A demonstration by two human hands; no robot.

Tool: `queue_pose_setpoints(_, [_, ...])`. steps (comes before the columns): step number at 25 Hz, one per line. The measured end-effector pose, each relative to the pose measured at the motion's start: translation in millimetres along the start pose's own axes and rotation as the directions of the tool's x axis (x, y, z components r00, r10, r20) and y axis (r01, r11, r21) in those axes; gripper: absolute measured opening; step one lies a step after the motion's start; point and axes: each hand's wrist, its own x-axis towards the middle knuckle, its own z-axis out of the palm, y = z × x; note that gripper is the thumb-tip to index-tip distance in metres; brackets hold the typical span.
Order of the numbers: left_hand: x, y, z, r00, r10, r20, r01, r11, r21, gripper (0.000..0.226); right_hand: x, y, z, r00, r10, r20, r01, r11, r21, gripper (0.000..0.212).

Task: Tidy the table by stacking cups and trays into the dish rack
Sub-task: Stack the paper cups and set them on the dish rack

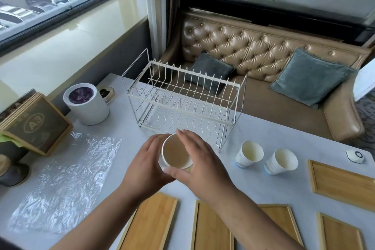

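Both hands hold one upright white paper cup point(175, 153) above the grey table, just in front of the dish rack. My left hand point(145, 165) wraps its left side. My right hand point(199, 162) curls over its right rim and front. The white wire dish rack point(182, 97) stands empty at the table's far side. Two more paper cups point(249, 153) point(281, 160) stand tilted to the right of my hands. Several bamboo trays lie flat along the near edge point(150, 223) point(211, 227) and at the right point(343, 180).
A white round pot point(87, 105) stands left of the rack, with a wooden sign box point(36, 126) further left. A crumpled clear plastic sheet point(67, 178) covers the left of the table. A small white device point(355, 155) sits at the right. A tufted sofa lies beyond the table.
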Motion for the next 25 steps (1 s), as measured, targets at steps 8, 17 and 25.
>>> queue_pose_setpoints(8, [-9.9,-38.5,1.7,0.984,-0.175,-0.018,0.174,0.985,-0.012,0.088,-0.6,68.0,15.8,0.960,0.275,-0.048,-0.274,0.961,0.022,0.083])
queue_pose_setpoints(17, [-12.0,-54.6,-2.9,0.978,-0.206,0.037,0.205,0.978,0.037,0.087,-0.1,108.5,75.4,0.865,0.402,0.300,-0.273,0.879,-0.391,0.101])
queue_pose_setpoints(25, [-6.9,-50.4,6.3,0.973,-0.219,0.069,0.215,0.975,0.060,0.087,-7.6,66.7,-0.2,0.970,0.200,-0.136,-0.213,0.973,-0.088,0.080])
